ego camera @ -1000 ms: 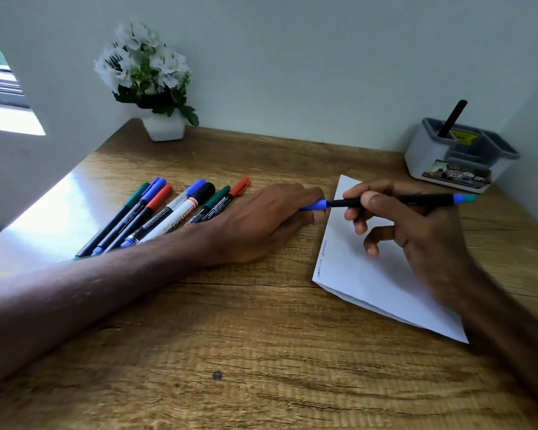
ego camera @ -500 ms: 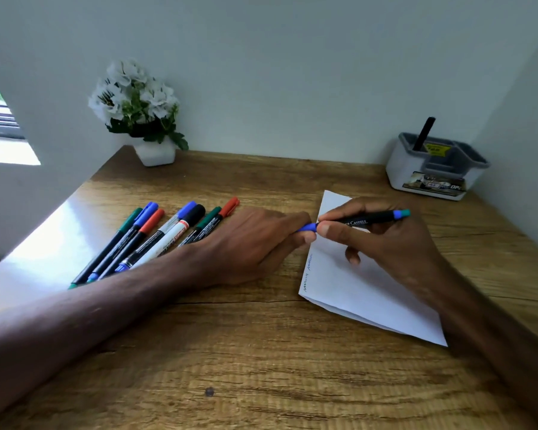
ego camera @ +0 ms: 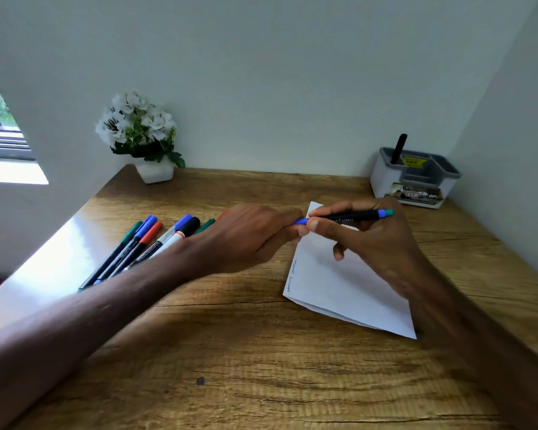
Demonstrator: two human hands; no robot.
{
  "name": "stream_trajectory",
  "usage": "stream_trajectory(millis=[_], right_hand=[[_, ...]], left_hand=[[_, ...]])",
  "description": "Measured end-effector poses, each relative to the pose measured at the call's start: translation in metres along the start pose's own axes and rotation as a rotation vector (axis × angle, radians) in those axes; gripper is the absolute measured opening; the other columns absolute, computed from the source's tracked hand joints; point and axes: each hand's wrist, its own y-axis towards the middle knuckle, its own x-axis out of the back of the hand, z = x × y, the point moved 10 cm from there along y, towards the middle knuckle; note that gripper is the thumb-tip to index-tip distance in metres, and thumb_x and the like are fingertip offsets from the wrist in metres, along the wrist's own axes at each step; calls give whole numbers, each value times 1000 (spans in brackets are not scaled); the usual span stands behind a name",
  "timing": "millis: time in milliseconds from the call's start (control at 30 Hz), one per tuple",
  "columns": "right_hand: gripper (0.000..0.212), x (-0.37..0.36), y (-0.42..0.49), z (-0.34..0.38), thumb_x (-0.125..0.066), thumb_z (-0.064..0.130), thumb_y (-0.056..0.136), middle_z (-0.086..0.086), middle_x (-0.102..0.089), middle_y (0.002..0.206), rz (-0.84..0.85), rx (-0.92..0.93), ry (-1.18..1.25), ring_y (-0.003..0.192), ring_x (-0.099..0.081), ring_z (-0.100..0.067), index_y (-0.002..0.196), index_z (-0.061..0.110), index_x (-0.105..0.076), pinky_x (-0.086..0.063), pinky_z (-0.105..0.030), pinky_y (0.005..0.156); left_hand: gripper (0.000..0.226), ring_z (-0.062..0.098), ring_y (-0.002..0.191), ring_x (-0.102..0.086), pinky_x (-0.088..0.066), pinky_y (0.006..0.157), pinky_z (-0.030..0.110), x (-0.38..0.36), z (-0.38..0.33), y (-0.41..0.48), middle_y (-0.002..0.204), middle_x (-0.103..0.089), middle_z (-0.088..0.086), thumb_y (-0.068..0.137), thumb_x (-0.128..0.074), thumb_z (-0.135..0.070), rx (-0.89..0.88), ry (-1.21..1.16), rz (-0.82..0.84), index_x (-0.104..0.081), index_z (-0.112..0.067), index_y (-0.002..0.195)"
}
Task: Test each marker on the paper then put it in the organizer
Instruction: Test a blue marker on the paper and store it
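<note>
The step in hand is the cap work on one blue marker (ego camera: 354, 217); whether the cap (ego camera: 300, 221) is coming off for a test or going back on after one cannot be told from this view, though two short scribbles (ego camera: 291, 276) already sit along the near left edge of the paper (ego camera: 339, 290).

The right hand (ego camera: 373, 243) has its grip closed round the black barrel, thumb and forefinger near the cap end, the blue-and-teal tail pointing right toward the organizer (ego camera: 385, 181); the left hand (ego camera: 246, 237) has its grip pinched on the blue cap, so the two hands meet at that joint; the marker lies roughly level, held above the far left corner of the paper and not touching it.

If the cap is coming off, the next move calls for a straight pull apart along the barrel, then a turn of the tip down to the sheet; if it is going on, a firm push until it seats, then a reach right and back to the organizer, which stands well apart at the far right corner of the surface (ego camera: 230, 352) with one black marker (ego camera: 398, 148) upright in it.

The other markers (ego camera: 149, 243) lie in a fanned row behind the left forearm, untouched.
</note>
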Motion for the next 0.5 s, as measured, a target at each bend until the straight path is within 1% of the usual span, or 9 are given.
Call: stream_trajectory(millis=[33, 100, 167, 233, 267, 333, 400, 433, 500], right_hand=[[17, 2, 1, 1, -80, 15, 83, -1, -80, 93, -10, -9, -3, 79, -74, -19, 99, 12, -80, -59, -33, 51], [19, 9, 3, -2, -77, 21, 83, -1, -80, 92, -44, -62, 40, 79, -73, -17, 101, 17, -80, -61, -32, 56], [17, 20, 3, -8, -77, 21, 83, -3, -79, 89, -99, -125, 112, 78, -72, -15, 100, 18, -80, -61, -30, 59], [15, 26, 4, -13, -79, 18, 83, -3, -80, 90, -106, -155, 128, 80, -73, -15, 98, 17, -80, -61, -28, 64], [16, 27, 4, -13, -80, 19, 82, -2, -80, 91, -89, -150, 97, 83, -74, -14, 98, 18, -81, -61, -28, 66], [16, 30, 5, -6, -82, 19, 83, 6, -81, 91, -69, -75, -82, 86, -75, -9, 99, 21, -81, -62, -26, 72], [17, 29, 5, 4, -81, 23, 86, 21, -78, 89, -54, 21, -301, 85, -73, 0, 99, 33, -80, -59, -21, 74], [18, 25, 5, 8, -79, 25, 88, 28, -76, 88, -34, 55, -361, 85, -72, 4, 99, 40, -77, -59, -19, 75], [21, 17, 5, 14, -75, 31, 91, 37, -72, 88, -13, 98, -417, 88, -71, 7, 99, 50, -72, -58, -18, 75]], left_hand=[[38, 15, 54, -51, -42, 51, 40, 4, 5, 2, 65, -56, -4, 108, -34, -47, 21, -51, -12, -58, -21, 95], [36, 19, 58, -56, -44, 54, 37, 15, 16, 5, 69, -63, -2, 106, -48, -46, 92, -204, -69, -67, -18, 95], [23, 25, 62, -61, -44, 56, 35, 29, 25, 5, 72, -70, 2, 99, -64, -38, 158, -383, -156, -76, -19, 96], [12, 30, 64, -64, -46, 57, 38, 41, 28, 4, 75, -74, 2, 94, -73, -28, 166, -548, -236, -79, -19, 99], [12, 26, 61, -63, -46, 55, 36, 45, 27, 5, 76, -76, 3, 93, -75, -24, 160, -601, -267, -80, -15, 99], [15, 17, 57, -59, -41, 51, 29, 47, 25, 8, 74, -76, 4, 91, -77, -21, 158, -657, -305, -80, -8, 96], [17, 25, 60, -62, -42, 55, 36, 43, 24, 16, 74, -77, 3, 89, -79, -24, 182, -673, -312, -80, -7, 88], [18, 30, 63, -66, -45, 58, 40, 40, 22, 22, 73, -77, 3, 88, -80, -26, 194, -683, -304, -80, -8, 85], [19, 30, 67, -73, -51, 64, 37, 32, 16, 36, 72, -77, 3, 86, -82, -28, 201, -705, -285, -80, -9, 82]])
